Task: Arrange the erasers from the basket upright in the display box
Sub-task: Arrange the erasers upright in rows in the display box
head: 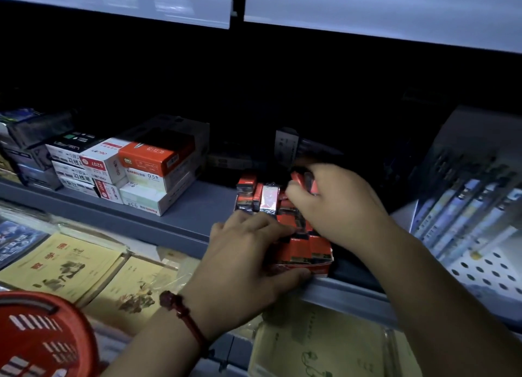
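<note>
Nearest, at the lower left, the red basket point(42, 334) is sitting beside the yellow exercise books point(65, 266) on the lower tier; what is inside it is not showing. Just beyond, the left hand point(248, 263) is gripping the red display box point(316, 269) at the front edge of the grey shelf point(183, 218), thumb along its front wall and fingers spread over the erasers point(296, 246) standing upright in it. Farther in, the right hand point(333, 207) is hovering above the back of the box, fingers curled and pinching loose erasers point(306, 181), apparently two, though the dim light is making the count unsure. This is looking like the placing step, with the box largely filled. The next move is calling for turning each one on end and sliding it into a remaining gap while the box is being braced. Behind, stacked refill cartons point(135, 167) are lying to the left.
</note>
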Available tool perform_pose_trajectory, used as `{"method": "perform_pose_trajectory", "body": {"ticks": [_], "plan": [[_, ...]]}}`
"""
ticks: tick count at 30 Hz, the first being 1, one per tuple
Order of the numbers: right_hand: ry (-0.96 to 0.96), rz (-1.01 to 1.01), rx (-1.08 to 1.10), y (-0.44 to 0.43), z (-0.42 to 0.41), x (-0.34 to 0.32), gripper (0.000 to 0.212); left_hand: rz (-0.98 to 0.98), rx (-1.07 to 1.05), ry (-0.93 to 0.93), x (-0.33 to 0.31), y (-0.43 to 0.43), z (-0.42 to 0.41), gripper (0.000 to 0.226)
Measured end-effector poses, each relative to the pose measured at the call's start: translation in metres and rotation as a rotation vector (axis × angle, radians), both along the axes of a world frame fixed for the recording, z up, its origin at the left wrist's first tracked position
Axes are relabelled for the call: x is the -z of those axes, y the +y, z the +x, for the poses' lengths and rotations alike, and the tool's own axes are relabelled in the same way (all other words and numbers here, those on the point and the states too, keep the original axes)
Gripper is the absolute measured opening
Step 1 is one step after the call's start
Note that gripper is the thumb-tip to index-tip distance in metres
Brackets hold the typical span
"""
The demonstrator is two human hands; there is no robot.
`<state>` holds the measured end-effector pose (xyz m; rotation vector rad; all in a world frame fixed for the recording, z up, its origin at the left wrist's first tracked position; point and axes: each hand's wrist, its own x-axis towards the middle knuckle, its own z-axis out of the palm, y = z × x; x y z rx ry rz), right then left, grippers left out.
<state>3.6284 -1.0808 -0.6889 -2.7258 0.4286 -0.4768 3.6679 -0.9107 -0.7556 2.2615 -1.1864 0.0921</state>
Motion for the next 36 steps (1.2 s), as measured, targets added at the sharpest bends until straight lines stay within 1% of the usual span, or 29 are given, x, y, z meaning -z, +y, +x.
{"method": "perform_pose_trajectory", "body": {"ticks": [2,5,7,9,10,14,18,22,25,27,29,31,32,33,34,36], "plan": [[0.070,-0.012,0.026,-0.001,0.014,0.003,0.025,-0.009,-0.004,-0.002,0.002,-0.008,-0.005,0.067],[0.167,0.064,0.072,-0.002,0.031,0.009,0.035,-0.073,0.024,0.037,0.000,-0.012,-0.008,0.061],[0.200,0.102,0.066,-0.003,0.036,0.011,0.042,-0.189,0.040,0.117,-0.003,-0.007,-0.005,0.049],[0.234,0.113,0.043,-0.004,0.036,0.013,0.040,-0.302,0.032,0.175,-0.005,0.000,0.002,0.033],[0.244,0.122,0.030,-0.004,0.034,0.015,0.039,-0.351,0.010,0.192,-0.004,0.004,0.007,0.028],[0.192,0.195,-0.027,-0.006,0.027,0.020,0.053,-0.552,-0.101,0.365,0.002,0.014,0.022,0.014],[0.123,0.221,-0.006,-0.007,0.021,0.027,0.066,-0.640,-0.142,0.452,0.004,0.015,0.023,0.020],[0.020,0.402,0.028,-0.007,0.014,0.023,0.064,-0.596,-0.135,0.372,0.005,0.011,0.021,0.017],[-0.101,0.532,0.050,-0.009,0.008,0.024,0.065,-0.548,-0.134,0.282,0.003,0.010,0.020,0.016],[-0.196,0.571,0.055,-0.012,0.000,0.025,0.063,-0.471,-0.150,0.179,0.004,0.010,0.022,0.014],[-0.277,0.542,0.045,-0.015,-0.012,0.029,0.053,-0.365,-0.187,0.100,0.006,0.011,0.026,0.014],[-0.327,0.468,0.031,-0.017,-0.024,0.034,0.033,-0.346,-0.198,0.137,0.006,0.012,0.027,0.014],[-0.349,0.428,0.018,-0.018,-0.030,0.035,0.021,-0.345,-0.192,0.135,0.004,0.012,0.026,0.013],[-0.365,0.391,-0.005,-0.020,-0.035,0.036,0.014,-0.334,-0.188,0.100,0.002,0.012,0.025,0.013],[-0.368,0.354,-0.038,-0.021,-0.038,0.035,0.015,-0.312,-0.186,0.044,-0.001,0.011,0.024,0.015],[-0.332,0.329,-0.125,-0.023,-0.043,0.035,0.027,-0.265,-0.149,-0.057,-0.008,0.010,0.021,0.020]]}}
